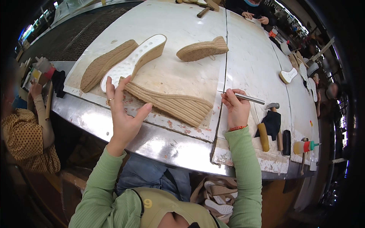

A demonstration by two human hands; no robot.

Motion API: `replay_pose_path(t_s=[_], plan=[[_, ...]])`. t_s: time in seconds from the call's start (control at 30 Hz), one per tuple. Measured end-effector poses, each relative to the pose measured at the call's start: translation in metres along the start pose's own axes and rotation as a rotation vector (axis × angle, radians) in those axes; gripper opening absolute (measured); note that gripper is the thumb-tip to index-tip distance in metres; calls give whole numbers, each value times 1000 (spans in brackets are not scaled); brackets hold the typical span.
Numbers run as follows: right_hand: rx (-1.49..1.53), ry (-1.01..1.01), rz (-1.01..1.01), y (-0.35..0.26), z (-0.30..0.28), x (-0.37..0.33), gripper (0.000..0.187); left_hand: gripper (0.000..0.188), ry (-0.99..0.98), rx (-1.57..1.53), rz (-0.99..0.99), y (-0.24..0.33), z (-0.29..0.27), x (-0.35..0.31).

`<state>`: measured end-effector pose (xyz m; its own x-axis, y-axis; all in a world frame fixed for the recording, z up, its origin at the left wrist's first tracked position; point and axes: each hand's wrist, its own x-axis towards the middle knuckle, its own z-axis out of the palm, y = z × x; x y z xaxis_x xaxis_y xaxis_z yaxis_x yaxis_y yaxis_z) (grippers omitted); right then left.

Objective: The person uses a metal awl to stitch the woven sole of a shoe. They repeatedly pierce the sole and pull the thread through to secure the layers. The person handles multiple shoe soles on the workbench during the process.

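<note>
A rope-wrapped wedge sole (171, 103) lies in front of me on the white tabletop. My left hand (125, 119) is at its left end, fingers spread and thumb apart; the fingertips overlap that end, and I cannot tell if they press on it. To the right of the sole, my right hand (236, 110) pinches a slim silver metal rod (248, 98) with a thin point toward the sole. Beyond my left hand lie a white-topped wedge sole (142, 51) and a brown woven sole (108, 65). Another rope-covered sole (201, 49) rests farther back.
Right of my right hand lie a yellow-handled tool (263, 136), a hammer (272, 106), a black cloth (270, 125), a black brush-like object (286, 142) and a squeeze bottle (304, 147). Co-workers sit left and far right. A bag of soles (218, 207) is below the metal table edge (159, 146).
</note>
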<state>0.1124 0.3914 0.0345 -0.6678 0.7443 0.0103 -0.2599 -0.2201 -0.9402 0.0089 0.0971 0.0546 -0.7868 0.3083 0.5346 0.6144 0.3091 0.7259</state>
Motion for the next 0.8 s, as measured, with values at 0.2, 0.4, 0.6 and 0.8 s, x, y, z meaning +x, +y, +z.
replay_pose_path(t_s=[0.2, 0.4, 0.6, 0.8], plan=[[-21, 9, -33, -2, 0, -1, 21, 62, -7, 318, 195, 4, -1, 10], [-74, -55, -136, -11, 12, -12, 21, 53, -24, -130, 34, 0, 11, 10], [-94, -194, -179, -29, 44, -21, 20, 45, -48, -26, 138, -5, 26, 15], [-43, -265, -177, -34, 73, -13, 21, 46, -109, -85, 169, -1, 43, 26]])
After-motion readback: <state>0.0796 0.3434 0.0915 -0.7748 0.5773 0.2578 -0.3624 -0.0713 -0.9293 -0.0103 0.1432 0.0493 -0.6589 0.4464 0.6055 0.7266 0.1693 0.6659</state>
